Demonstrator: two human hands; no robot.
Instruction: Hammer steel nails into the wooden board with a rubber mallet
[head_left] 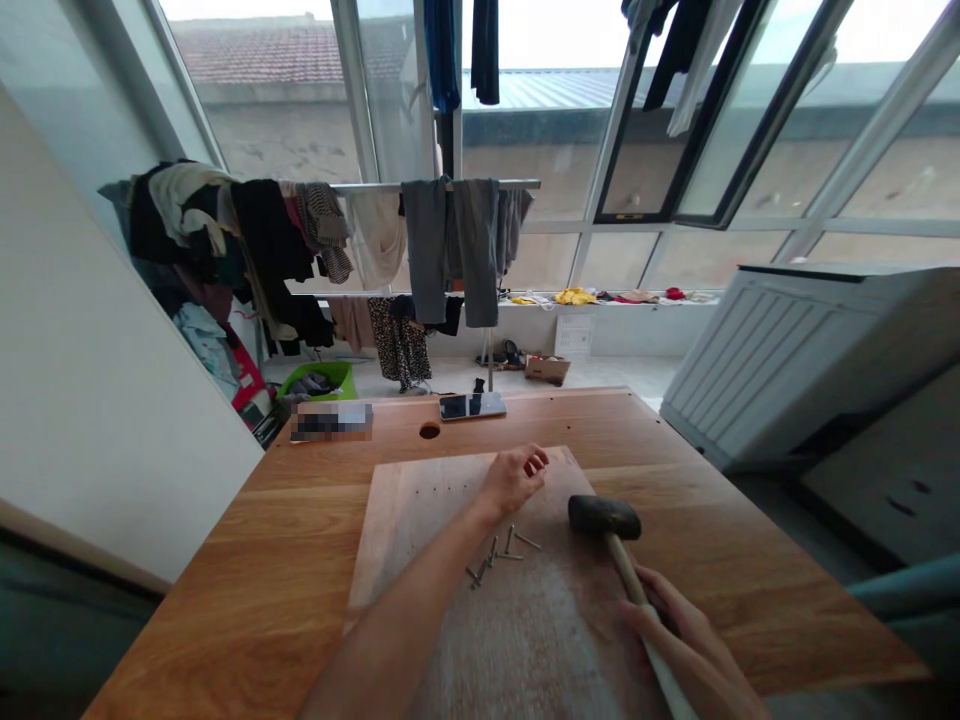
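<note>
We are gripping the mallet (604,517) by its handle in our right hand (675,625) while our left hand (514,478), fingers loosely curled, is resting on the board (420,510) beyond the nails (499,553).

A phone (472,405) lies at the far edge of the wooden table (247,560), near a round hole (430,430). Beyond, a clothes rack (442,186) hangs full of garments, a green basket (316,380) sits on the floor, and a white ribbed cabinet (795,350) stands to the right.
</note>
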